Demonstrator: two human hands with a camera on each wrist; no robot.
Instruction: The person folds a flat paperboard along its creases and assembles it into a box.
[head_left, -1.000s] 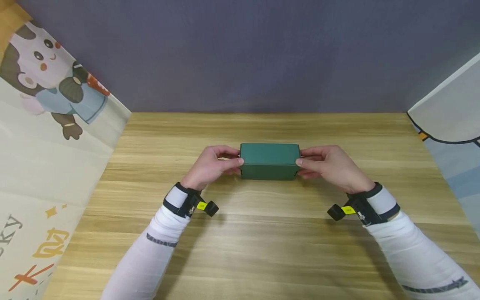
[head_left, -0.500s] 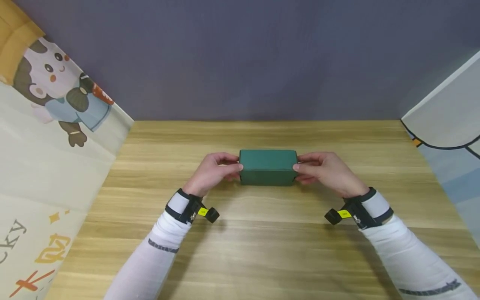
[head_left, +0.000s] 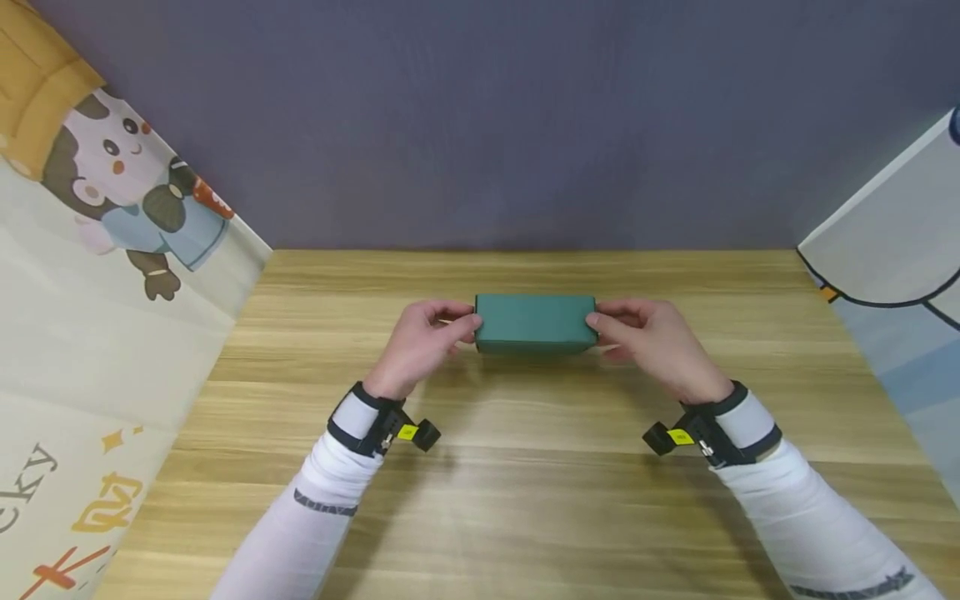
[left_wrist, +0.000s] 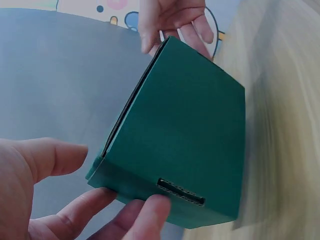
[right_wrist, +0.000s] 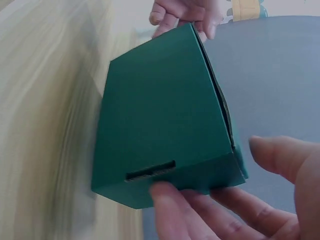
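Note:
A green cardboard box (head_left: 536, 319) with a lid lies crosswise between both hands, seemingly a little above the wooden table, with a shadow below it. My left hand (head_left: 417, 348) holds its left end, thumb near the top edge and fingertips against the end panel. At the opposite end, my right hand (head_left: 663, 346) holds it in the same way. The left wrist view shows a slot in the near end of the box (left_wrist: 180, 120) and a thin gap along the lid edge. A similar slot appears on the box (right_wrist: 160, 105) in the right wrist view.
The wooden table (head_left: 525, 500) stretches around the box. A dark grey-blue wall (head_left: 525, 125) stands behind it. Printed cartoon panels flank both sides, the left panel (head_left: 75, 350) and the right panel (head_left: 900, 242). Each wrist wears a strapped camera.
The box's front face shows less than before and its top more, so it has tilted or risen. Both hands have kept their hold. The head view has shifted slightly.

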